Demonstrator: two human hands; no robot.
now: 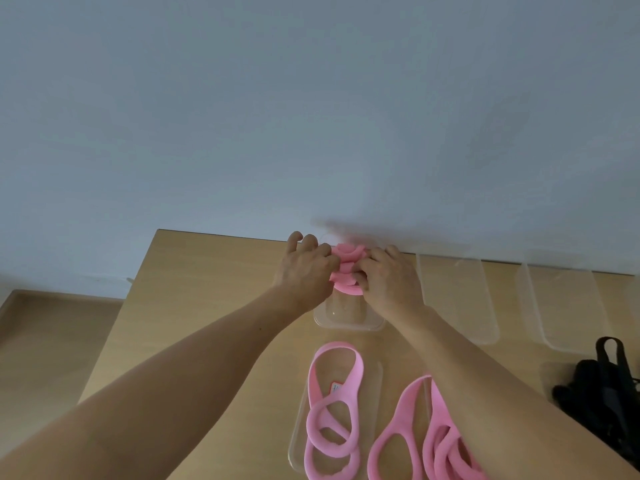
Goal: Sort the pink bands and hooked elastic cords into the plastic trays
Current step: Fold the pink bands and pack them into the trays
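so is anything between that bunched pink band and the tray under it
Nothing visible. The left hand and right hand pinch the bunched pink band directly over the far end of the clear tray, whose near part looks bare. The part under the hands is hidden.

Wall (pixel 311 133) close behind the far tray (pixel 346 322)

We record single view: wide-angle camera on head, facing forward and down. Wall (pixel 311 116) fills upper half, table (pixel 207 271) lower. Left hand (pixel 304 271) and right hand (pixel 388 277) mid-frame at arm's reach, forearms cut by bottom edge.
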